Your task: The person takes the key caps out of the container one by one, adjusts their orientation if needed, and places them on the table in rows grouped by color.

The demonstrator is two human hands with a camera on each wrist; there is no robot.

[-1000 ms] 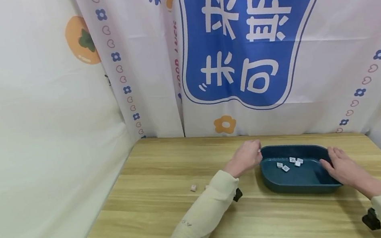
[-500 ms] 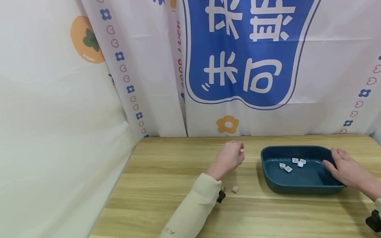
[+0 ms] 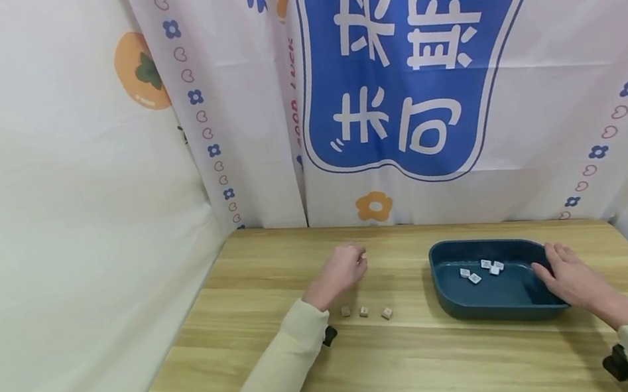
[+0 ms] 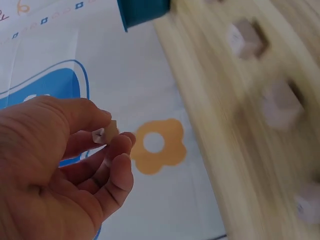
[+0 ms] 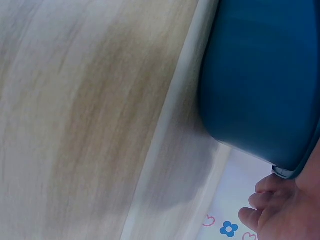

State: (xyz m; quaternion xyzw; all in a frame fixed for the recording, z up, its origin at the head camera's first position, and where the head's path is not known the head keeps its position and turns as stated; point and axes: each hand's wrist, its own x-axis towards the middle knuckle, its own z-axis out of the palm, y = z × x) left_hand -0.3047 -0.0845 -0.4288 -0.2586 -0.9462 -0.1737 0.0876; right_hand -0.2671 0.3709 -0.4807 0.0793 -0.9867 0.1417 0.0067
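Note:
My left hand (image 3: 337,275) is raised over the table, left of the dark teal tray (image 3: 499,316). Its thumb and fingertips pinch a small cube (image 4: 106,133) with a dark mark on its pale face. Below that hand three more small cubes lie in a loose row: a left cube (image 3: 345,311), a middle cube (image 3: 363,311) and a right cube (image 3: 387,313). My right hand (image 3: 572,277) grips the tray's right rim, thumb inside and fingers along the outer wall. Several white cubes (image 3: 474,278) with printed faces lie on the tray floor.
The wood-grain table (image 3: 435,373) reaches back to a printed curtain (image 3: 256,130) with a blue sign and an orange flower. Plain white cloth (image 3: 53,226) hangs along the left side. A black wrist camera (image 3: 617,363) sits at the right sleeve.
My left hand has moved left, away from the tray's left rim, bringing the row of cubes on the table into full view. The right hand stays at the tray's right rim.

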